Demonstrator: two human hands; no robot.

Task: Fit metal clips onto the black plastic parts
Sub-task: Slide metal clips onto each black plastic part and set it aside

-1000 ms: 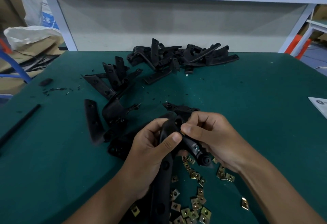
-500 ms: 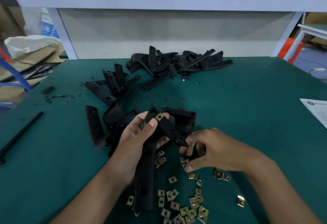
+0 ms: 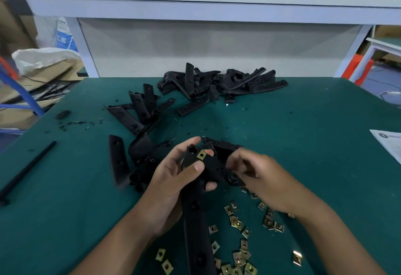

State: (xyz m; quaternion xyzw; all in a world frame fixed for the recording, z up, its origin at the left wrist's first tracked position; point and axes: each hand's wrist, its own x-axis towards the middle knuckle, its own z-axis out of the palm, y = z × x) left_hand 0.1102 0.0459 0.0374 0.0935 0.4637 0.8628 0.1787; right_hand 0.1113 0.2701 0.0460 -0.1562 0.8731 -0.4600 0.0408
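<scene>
Here, the left hand [image 3: 173, 179] grips a black plastic bracket [image 3: 196, 209] above the green table [image 3: 76, 209], one brass clip [image 3: 201, 155] already seated near its top. The blurred right hand [image 3: 258, 177] hovers beside it, fingers curled; whether it pinches a clip cannot be told. A misaligned clip could slip off into the loose clips [image 3: 236, 224] below.

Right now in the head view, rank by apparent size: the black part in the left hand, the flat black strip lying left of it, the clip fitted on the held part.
1. Held black part, largest, though nearness to the camera inflates it.
2. Flat black strip.
3. Fitted clip, smallest.
</scene>
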